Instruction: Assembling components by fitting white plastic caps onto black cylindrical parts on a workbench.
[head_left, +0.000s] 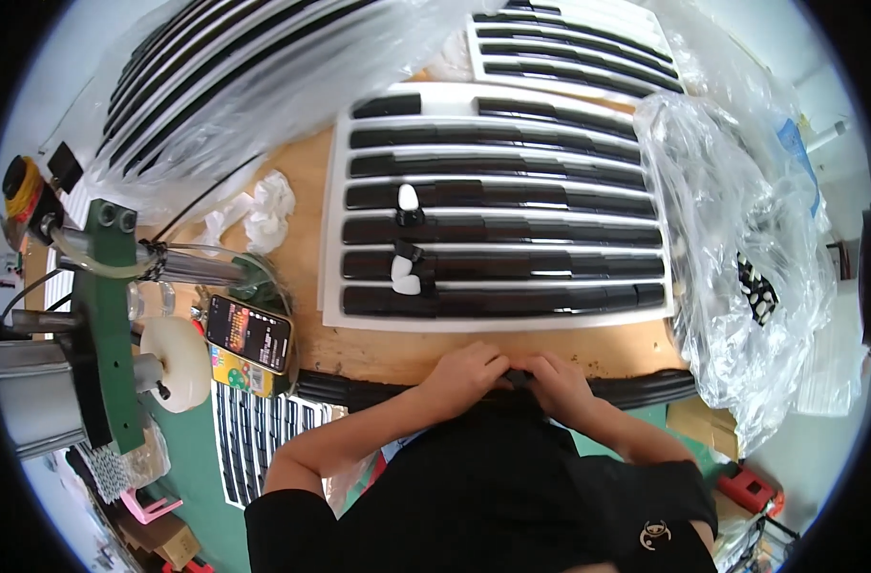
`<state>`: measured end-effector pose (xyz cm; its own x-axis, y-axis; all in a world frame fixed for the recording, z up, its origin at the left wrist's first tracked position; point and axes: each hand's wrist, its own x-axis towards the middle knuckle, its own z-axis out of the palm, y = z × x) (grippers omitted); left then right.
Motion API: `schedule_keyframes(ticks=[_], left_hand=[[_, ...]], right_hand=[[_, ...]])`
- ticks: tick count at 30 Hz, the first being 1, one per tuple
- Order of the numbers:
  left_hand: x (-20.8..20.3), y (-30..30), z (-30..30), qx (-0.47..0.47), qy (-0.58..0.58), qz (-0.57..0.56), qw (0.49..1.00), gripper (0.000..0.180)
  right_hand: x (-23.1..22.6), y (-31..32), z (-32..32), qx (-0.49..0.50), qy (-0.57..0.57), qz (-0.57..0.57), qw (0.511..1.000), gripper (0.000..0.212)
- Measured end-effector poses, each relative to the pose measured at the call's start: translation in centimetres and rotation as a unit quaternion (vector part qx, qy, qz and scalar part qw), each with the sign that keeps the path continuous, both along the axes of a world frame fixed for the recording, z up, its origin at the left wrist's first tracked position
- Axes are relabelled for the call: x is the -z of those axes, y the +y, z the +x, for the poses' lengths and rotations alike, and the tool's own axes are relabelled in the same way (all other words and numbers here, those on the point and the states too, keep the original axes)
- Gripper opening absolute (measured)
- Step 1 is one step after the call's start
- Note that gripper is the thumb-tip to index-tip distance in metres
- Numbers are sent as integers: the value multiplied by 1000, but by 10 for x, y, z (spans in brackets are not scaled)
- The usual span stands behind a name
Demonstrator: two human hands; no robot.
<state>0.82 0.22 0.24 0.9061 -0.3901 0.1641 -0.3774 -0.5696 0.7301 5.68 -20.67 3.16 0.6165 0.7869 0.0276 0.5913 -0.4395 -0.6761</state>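
Observation:
At the near edge of the wooden table, my left hand point(462, 378) and my right hand point(562, 386) meet, fingers pinched together. Between their fingertips is a small black piece point(519, 378), partly hidden by the fingers. Just beyond the hands lies a white tray point(498, 323) with rows of glossy black pieces point(541, 301) packed side by side. The top row has a gap toward its left. Small white pieces point(406, 276) and a black-and-white one point(409, 203) rest loose on top of the rows.
A phone point(249, 332) with a lit screen lies on a yellow package point(242, 373) at left, beside a machine with a green bracket point(120, 315) and white roller point(178, 363). Crumpled tissue point(268, 210) sits behind. Clear plastic point(732, 220) heaps at right; wrapped trays stand at the back.

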Motion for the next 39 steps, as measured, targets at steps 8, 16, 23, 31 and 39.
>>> schedule_keyframes(ticks=[8, 16, 23, 31, 39], left_hand=[[-116, 64, 49, -92, 77, -34, 992, 27], [-75, 111, 234, -204, -289, 265, 897, 13], [-27, 104, 282, -194, -332, 447, 808, 12], [-23, 101, 270, -210, -258, 415, 847, 26], [-30, 163, 257, -193, -205, 263, 923, 23]], right_hand=[[-42, 43, 44, 53, 176, 328, 927, 55], [-25, 135, 69, 34, -144, 182, 972, 45], [-1, 143, 62, 27, -165, 126, 978, 34], [-3, 143, 63, 2, -180, 105, 978, 32], [1, 133, 58, 34, -106, 166, 980, 30]])
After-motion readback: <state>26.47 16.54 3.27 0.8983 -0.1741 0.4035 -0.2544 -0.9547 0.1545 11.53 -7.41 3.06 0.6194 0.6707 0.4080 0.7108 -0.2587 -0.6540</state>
